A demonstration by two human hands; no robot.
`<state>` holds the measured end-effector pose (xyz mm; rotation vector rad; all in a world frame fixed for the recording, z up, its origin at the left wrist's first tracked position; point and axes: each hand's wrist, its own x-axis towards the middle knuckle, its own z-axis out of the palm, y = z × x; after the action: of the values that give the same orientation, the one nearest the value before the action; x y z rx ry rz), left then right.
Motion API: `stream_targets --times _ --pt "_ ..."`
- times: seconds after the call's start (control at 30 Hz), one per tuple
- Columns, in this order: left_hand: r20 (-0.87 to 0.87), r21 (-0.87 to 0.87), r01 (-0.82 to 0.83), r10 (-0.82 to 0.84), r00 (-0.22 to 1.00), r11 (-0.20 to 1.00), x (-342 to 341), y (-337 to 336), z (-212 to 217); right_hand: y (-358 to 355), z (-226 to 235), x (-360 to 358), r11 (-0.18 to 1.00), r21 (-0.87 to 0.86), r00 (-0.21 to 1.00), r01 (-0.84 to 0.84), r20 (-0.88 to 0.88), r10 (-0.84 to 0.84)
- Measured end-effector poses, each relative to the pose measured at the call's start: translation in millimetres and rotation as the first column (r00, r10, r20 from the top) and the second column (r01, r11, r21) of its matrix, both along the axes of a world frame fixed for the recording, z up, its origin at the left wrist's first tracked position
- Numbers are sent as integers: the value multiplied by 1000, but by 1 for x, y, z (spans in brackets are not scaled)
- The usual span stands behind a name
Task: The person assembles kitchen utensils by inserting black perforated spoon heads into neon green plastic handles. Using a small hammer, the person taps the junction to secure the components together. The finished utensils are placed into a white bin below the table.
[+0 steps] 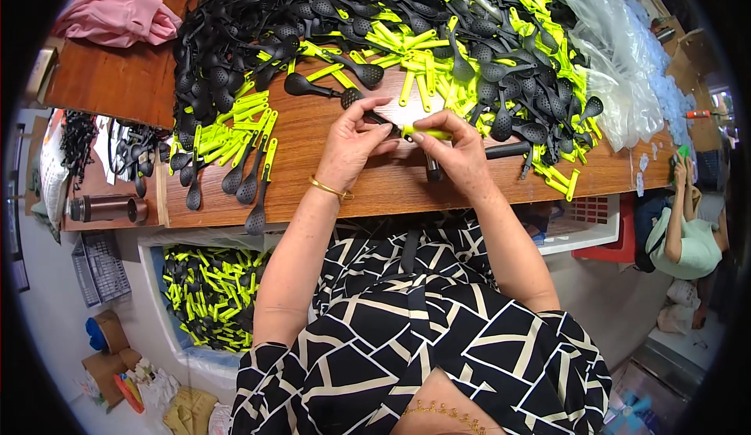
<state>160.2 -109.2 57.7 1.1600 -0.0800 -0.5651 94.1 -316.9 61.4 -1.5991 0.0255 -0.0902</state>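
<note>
Head view: left hand (pixel 353 142) closed on the black end of a small slotted spoon (pixel 399 127), fingertips pinched at the spoon's dark head. Right hand (pixel 454 153) closed on the same spoon's lime-green handle, thumb and forefinger pressed along the handle. Both hands close together above the wooden table (pixel 313 134), near the middle of the near edge. Gold bangle (pixel 328 189) on the left wrist.

Heaped across the far half of the table, a big pile of black spoon heads and green handles (pixel 438 36), reaching from the far left corner to the right edge. Near the left end of the near edge, a row of finished spoons (pixel 246 173), black heads toward the edge, green handles pointing away. Just right of the right hand, a black cylindrical tool (pixel 508 150) lying flat on the wood. Clear plastic bags (pixel 618 59) bunched at the far right corner. Pink cloth (pixel 117 12) at the far left corner.

Below the table's near edge on the left, a white bin (pixel 211 294) filled with assembled black-and-green spoons. Low at the right, beside the table's right end, another person in a pale green top (pixel 688 243).
</note>
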Motion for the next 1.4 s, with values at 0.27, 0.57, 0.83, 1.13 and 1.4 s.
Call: stream_targets --times 0.27,0.57,0.83,1.13,1.4 --pt "179 -107 -288 303 936 952 -29 -12 -6 9 5 -4 963 -252 969 92 244 -28" --pt "313 -130 -396 417 854 909 -45 -14 -1 29 3 -3 981 155 993 115 -32 -111" --pt "284 -180 -441 476 832 879 -55 -20 7 26 1 2 992 27 990 127 53 -128" --pt "201 -173 -439 468 861 882 -60 -13 -2 29 7 1 979 -205 997 -5 68 19" --pt "855 436 -588 -111 506 682 -54 36 42 3 29 7 838 -526 977 -147 57 208"
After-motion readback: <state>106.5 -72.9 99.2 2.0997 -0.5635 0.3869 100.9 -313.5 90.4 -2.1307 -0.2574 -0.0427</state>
